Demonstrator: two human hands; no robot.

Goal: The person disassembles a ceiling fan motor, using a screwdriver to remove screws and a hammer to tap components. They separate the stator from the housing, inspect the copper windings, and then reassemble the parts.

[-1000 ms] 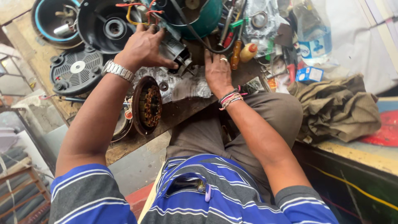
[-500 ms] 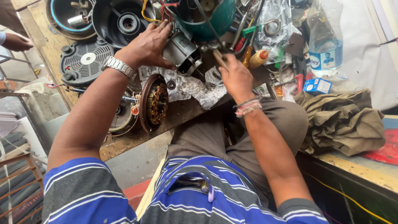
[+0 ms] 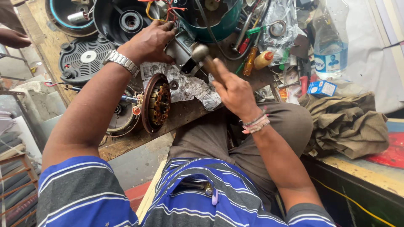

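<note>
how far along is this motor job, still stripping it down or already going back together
Done: the motor is open, with the stator and vented end cover lying loose on the bench. In hand: the left hand steadies the grey housing while the right hand holds a hammer against it. Left: whether stripping or rebuilding can't be told.

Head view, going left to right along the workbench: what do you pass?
Black vented cover → stator with copper windings → left hand on the grey motor part → hammer in the right hand → orange-handled screwdriver → plastic bottle → olive cloth.
</note>
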